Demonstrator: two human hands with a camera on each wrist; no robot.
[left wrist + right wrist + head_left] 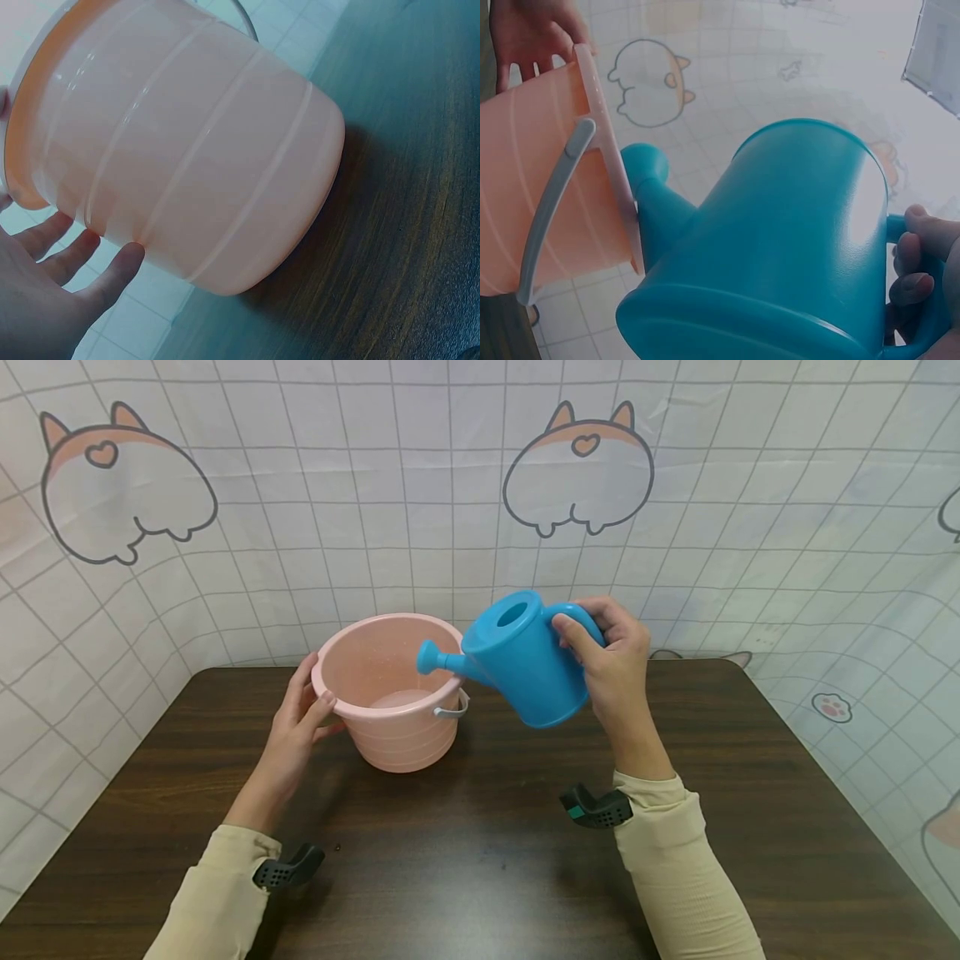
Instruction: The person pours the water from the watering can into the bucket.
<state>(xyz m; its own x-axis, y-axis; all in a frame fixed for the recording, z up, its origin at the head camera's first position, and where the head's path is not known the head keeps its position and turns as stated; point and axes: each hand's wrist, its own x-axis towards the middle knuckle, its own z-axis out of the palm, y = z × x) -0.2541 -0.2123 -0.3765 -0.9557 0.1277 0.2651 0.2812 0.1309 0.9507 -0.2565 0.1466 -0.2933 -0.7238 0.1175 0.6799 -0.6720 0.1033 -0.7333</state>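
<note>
A pink bucket point(405, 739) stands on the dark wooden table, its mouth facing up and toward me. My left hand point(294, 722) holds it at the left side of the rim; in the left wrist view several fingertips point(124, 262) touch its ribbed wall. My right hand point(618, 660) grips the handle of a blue watering can point(525, 664), raised off the table and tilted left. Its spout point(457, 665) reaches over the bucket's right rim. No water shows coming from the rose. In the right wrist view the can point(772, 240) hides part of the bucket's rim.
The bucket's grey handle point(452, 708) hangs down on its right side. Behind the table point(465, 860) rises a white grid-patterned cloth point(420, 510) with cartoon animal drawings. Black bands point(600, 808) sit on both wrists.
</note>
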